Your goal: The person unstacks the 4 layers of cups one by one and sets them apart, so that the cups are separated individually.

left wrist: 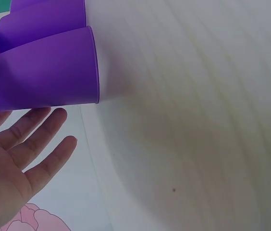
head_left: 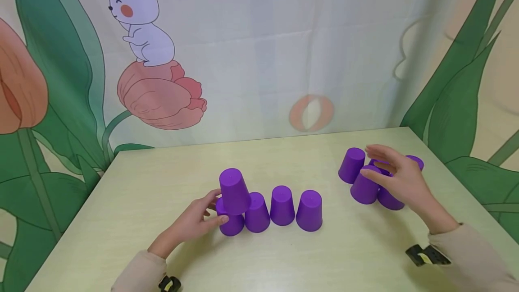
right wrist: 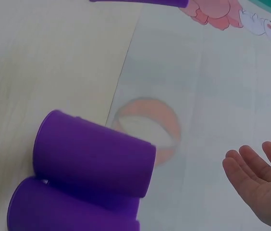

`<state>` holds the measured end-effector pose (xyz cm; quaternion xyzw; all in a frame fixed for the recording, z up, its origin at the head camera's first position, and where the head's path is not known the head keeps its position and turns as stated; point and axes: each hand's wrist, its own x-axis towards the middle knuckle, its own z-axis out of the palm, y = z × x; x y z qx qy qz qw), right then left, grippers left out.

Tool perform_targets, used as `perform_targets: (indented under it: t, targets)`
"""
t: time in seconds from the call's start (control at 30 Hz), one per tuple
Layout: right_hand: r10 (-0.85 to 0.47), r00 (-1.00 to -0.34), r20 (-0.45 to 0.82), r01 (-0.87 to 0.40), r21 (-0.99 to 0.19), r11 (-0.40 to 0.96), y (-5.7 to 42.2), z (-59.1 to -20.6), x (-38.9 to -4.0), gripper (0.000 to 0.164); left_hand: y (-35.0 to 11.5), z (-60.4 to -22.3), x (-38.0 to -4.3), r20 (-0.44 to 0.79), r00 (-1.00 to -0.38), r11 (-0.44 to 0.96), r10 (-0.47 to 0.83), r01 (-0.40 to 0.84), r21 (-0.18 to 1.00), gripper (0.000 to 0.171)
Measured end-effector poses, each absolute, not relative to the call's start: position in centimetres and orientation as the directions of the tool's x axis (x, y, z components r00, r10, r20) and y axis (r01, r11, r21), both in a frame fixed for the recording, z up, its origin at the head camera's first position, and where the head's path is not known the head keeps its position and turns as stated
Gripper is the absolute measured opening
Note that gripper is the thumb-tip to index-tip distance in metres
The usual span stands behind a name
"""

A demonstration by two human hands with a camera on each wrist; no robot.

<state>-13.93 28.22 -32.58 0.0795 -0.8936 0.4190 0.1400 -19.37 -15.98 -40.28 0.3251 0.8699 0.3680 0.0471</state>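
Purple cups (head_left: 257,215) inspected: you appear to be building a second tier. The next move likely calls for easing your left hand (head_left: 192,222) clear, then taking another from the cluster (head_left: 365,188) at your right hand (head_left: 399,179), which is spread, gripping nothing. The upper cup (head_left: 234,188) sits beside your left hand, above the row's near end; left thumb and fingers stand apart, contact unclear.

Purple cups (head_left: 309,211), pale-yellow table (head_left: 170,170), rabbit-and-tulip backdrop (head_left: 251,57)
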Motion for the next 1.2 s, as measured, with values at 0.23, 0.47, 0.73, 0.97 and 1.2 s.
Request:
perform_targets:
  t: [0.23,0.47,0.73,0.97,1.2]
  targets:
    - [-0.067,-0.939,0.336,-0.308,-0.739,0.599,26.6,-32.4,-14.4,0.058,-16.1,-40.6,-19.4,0.171,-0.778,0.521,0.605,0.549,0.654,0.051]
    - [-0.106,-0.94,0.324,-0.325,-0.759,0.565,24.9,-32.0,-14.9,0.057,-16.1,-40.6,-19.4,0.184,-0.776,0.514,0.604,0.555,0.654,0.048]
    - [-0.151,-0.917,0.37,-0.392,-0.764,0.512,23.0,-31.7,-15.4,0.052,-16.0,-40.5,-19.3,0.198,-0.769,0.495,0.607,0.562,0.663,0.046]
    - [-0.193,-0.895,0.402,-0.443,-0.755,0.483,21.6,-31.9,-16.0,0.052,-16.0,-40.6,-19.3,0.194,-0.774,0.499,0.603,0.555,0.666,0.047]
    - [-0.242,-0.894,0.376,-0.446,-0.79,0.421,19.7,-31.7,-16.4,0.055,-16.0,-40.6,-19.3,0.195,-0.78,0.501,0.594,0.549,0.669,0.047]
